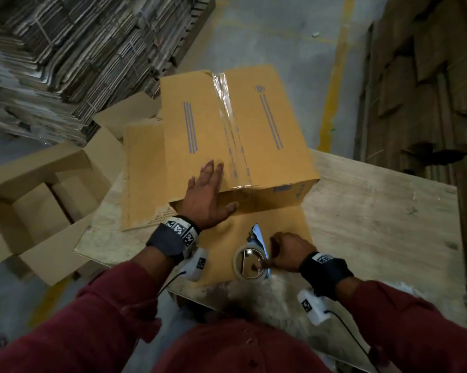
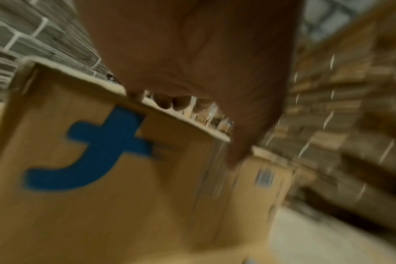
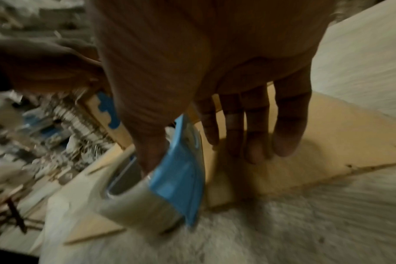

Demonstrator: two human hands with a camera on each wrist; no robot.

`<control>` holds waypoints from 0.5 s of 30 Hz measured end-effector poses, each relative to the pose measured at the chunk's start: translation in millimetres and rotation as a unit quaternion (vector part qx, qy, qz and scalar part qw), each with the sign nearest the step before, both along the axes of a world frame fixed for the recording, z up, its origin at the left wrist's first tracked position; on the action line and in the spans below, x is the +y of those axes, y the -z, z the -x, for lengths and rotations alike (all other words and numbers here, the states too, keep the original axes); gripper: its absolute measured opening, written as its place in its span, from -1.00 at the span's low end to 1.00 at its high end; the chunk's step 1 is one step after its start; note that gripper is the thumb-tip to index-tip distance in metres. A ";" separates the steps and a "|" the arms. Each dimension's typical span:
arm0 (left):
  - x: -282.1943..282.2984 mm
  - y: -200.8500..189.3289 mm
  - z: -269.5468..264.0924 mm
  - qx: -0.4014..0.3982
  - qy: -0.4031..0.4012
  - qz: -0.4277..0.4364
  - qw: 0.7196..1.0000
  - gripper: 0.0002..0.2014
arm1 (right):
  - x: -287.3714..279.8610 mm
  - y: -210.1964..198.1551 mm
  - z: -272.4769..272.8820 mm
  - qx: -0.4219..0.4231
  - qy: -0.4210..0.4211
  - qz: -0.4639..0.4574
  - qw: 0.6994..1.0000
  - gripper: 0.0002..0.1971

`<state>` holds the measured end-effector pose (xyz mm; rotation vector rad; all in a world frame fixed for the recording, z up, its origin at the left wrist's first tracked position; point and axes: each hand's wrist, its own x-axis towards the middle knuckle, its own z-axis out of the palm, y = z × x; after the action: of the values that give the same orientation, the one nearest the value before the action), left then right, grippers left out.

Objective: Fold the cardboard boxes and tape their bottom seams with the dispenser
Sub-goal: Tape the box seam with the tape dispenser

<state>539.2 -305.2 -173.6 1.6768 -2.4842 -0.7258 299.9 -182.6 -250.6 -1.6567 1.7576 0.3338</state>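
Left hand (image 1: pixel 206 196) lies flat, fingers straight, on the taped box (image 1: pixel 254 125); right hand (image 1: pixel 290 255) grips the tape dispenser (image 1: pixel 251 261) just before it.

A: Head view, lighting?
B: Dim, warm indoor light. Glare on the clear tape strip (image 1: pixel 225 103) along the cardboard box (image 1: pixel 267 130); a glint on the dispenser (image 1: pixel 251 261). Corners darken; straight lines bow toward the edges. Stacked cardboard (image 1: pixel 52 57) at upper left is smeared.

A: Left wrist view?
B: Heavy motion blur throughout. The blue logo (image 2: pixel 97 151) is soft-edged; streaks at right.

A: Right wrist view?
B: Dark, grainy, blurred. Soft shadow under the right hand (image 3: pixel 215 71) on the surface (image 3: pixel 305 223).
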 end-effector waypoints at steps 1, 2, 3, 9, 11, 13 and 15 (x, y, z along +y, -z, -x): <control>1.4 4.6 0.9 -0.048 0.018 0.012 0.999 0.06 | 2.2 7.5 -4.2 -0.002 -0.008 -0.016 1.000 -0.15; 2.4 10.3 0.2 -0.096 0.033 0.027 0.994 0.02 | 4.8 14.2 -8.2 -0.004 -0.008 -0.018 1.000 -0.20; 3.3 14.5 -1.2 -0.132 0.044 0.045 0.989 -0.03 | 7.3 17.8 -12.2 -0.011 -0.005 -0.016 1.000 -0.28; -0.7 16.9 -24.4 -0.132 0.090 0.083 0.984 -0.32 | 6.0 -1.8 -11.8 -0.045 -0.001 0.046 0.998 -0.51; -0.6 18.1 -37.9 -0.126 0.101 0.092 0.982 -0.32 | 5.7 -32.5 -7.1 -0.074 -0.024 0.077 0.994 -0.48; 4.0 19.5 -54.9 -0.106 0.118 0.118 0.980 -0.33 | 4.1 -71.1 -0.3 -0.137 -0.042 0.110 0.984 -0.52; 13.5 20.2 -74.4 -0.088 0.145 0.148 0.974 -0.33 | 1.1 -109.4 4.8 -0.210 -0.058 0.136 0.967 -0.63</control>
<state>613.6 -291.7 -193.8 1.3455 -2.8233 -0.2096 295.1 -181.5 -141.2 -1.8629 1.4353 -0.2082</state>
